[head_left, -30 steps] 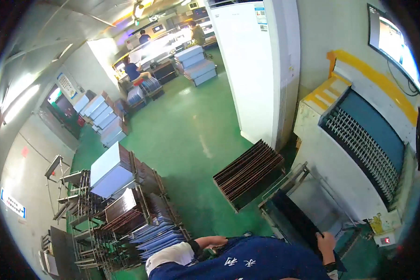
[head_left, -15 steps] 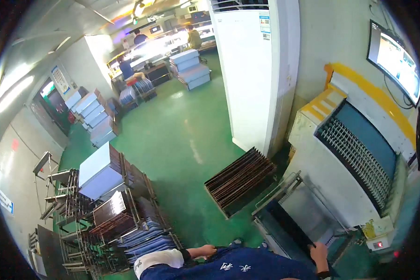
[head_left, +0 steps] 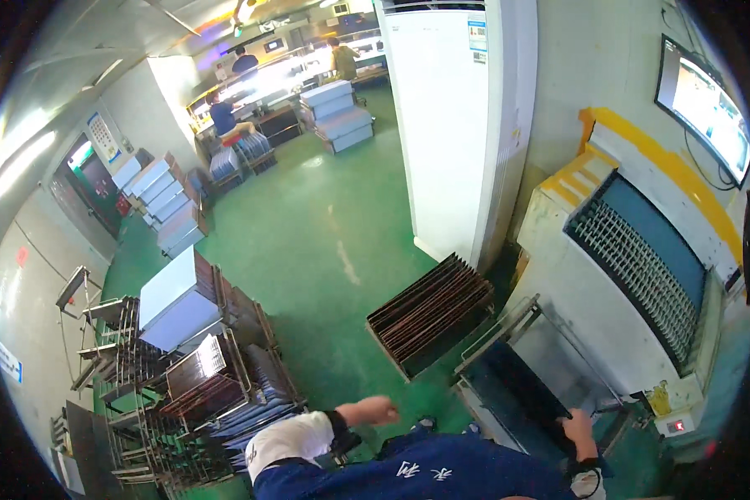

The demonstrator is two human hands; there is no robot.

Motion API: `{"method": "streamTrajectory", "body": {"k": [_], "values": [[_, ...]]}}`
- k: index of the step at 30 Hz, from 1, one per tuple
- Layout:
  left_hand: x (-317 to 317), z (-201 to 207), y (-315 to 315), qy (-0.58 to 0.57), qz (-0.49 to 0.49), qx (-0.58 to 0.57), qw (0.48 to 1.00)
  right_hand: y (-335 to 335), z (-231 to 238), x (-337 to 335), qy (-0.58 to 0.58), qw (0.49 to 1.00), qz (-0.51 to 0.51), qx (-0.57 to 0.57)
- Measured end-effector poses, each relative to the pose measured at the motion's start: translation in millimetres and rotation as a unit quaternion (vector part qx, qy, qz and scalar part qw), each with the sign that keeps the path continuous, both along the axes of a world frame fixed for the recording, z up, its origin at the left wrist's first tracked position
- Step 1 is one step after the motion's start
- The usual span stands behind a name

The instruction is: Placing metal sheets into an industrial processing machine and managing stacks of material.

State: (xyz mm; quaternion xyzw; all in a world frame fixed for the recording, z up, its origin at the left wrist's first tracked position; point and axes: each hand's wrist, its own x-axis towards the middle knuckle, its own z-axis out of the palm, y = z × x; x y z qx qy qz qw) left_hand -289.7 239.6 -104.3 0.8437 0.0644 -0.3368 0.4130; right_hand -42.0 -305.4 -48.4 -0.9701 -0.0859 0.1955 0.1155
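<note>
The right hand [head_left: 578,429] is clamped on the near end of a long, flat, matt black panel [head_left: 523,385], which lies slantwise within a metal-framed cart [head_left: 521,321] of thin rails, beside a smooth grey sheet [head_left: 562,358]. The left hand [head_left: 370,411] hangs apart over the glossy green floor [head_left: 342,242], fingers curled together in a loose fist. Ahead sits a dark rectangular rack [head_left: 429,312] ribbed with thin, brown-edged plates, near the foot of a tall, smooth white cabinet [head_left: 442,125]; rightward, a scuffed off-white machine [head_left: 583,267] carries a knobbly bed of close-set metal rollers [head_left: 637,271]
</note>
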Motion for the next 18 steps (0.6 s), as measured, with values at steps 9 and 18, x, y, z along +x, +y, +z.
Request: {"method": "streamTrajectory", "body": {"k": [9,18], "values": [[169,123,-61,-0.477,-0.036,0.066,0.876,6,-1,-23,-0.070,0.997,0.017,0.018],[214,77,-171,-0.548,-0.202,-0.007,0.812,12,84,-26,-0.124,0.991,0.011,0.042]]}}
